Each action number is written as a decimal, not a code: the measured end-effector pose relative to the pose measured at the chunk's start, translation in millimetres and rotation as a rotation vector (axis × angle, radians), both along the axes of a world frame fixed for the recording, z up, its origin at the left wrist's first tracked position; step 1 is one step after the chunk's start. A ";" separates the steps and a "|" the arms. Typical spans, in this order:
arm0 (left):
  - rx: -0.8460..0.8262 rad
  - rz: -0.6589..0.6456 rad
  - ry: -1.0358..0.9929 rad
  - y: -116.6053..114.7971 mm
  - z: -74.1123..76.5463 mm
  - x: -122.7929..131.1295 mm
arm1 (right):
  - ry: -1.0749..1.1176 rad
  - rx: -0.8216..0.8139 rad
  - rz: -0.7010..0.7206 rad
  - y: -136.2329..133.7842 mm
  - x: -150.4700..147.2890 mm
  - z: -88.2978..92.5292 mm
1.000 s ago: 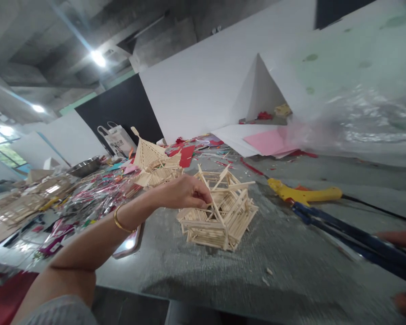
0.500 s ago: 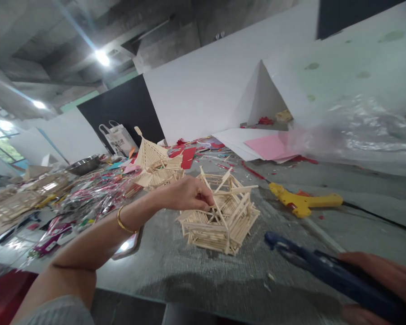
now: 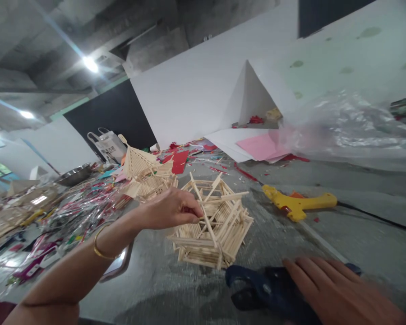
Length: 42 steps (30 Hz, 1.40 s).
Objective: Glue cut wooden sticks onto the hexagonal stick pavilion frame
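My left hand (image 3: 176, 208), with a gold bangle (image 3: 99, 241) on its wrist, is closed in a pinch at a slanting stick (image 3: 205, 212). The stick crosses the open top of a many-sided model (image 3: 203, 248) built of thin wooden sticks. My right hand (image 3: 338, 284), partly blurred, lies across a dark blue hand tool (image 3: 270, 289) at the lower right. The tool has a hooked, parted jaw, like shears, and its jaw end points towards the model. My palm and thumb hide much of its handles.
Right of the model lies a yellow glue gun (image 3: 301, 203) with its black cord. Behind my left hand stands another stick model (image 3: 140, 164) with a pointed roof. Plastic-wrapped supplies (image 3: 101, 207) and a phone (image 3: 117, 266) lie left. Pink paper (image 3: 257, 145) and clear plastic sheeting (image 3: 352, 131) lie behind.
The blue tool has swung round and moved left, nearer the model, and my right hand has come further into view over it. My left hand keeps its pinch; the view has shifted slightly.
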<state>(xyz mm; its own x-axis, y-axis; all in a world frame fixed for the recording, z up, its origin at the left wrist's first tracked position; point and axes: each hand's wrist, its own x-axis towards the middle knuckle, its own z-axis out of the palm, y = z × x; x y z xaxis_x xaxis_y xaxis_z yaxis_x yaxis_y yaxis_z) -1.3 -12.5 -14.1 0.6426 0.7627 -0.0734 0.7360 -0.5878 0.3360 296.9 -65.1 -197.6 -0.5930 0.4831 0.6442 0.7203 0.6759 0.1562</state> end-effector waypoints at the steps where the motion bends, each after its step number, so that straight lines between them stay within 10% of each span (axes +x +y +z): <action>1: 0.011 -0.006 -0.003 -0.1 -0.6 0.0 | 0.026 0.002 0.007 0.5 -4.1 -0.2; 26: -0.046 -0.015 -0.060 4.2 1.3 -4.4 | -0.122 0.048 0.069 1.6 -14.5 -7.3; 42: -0.112 -0.081 -0.106 16.9 -3.3 -11.1 | -0.186 0.166 -0.002 -17.0 -37.6 31.3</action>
<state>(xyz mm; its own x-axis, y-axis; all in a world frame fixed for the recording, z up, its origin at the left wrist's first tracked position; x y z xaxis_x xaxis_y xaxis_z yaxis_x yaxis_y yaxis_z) -12.4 4.4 -17.4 0.7104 0.6988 -0.0834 0.6447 -0.5986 0.4755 259.3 -82.1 -166.3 -0.7078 0.3810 0.5948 0.6701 0.6285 0.3949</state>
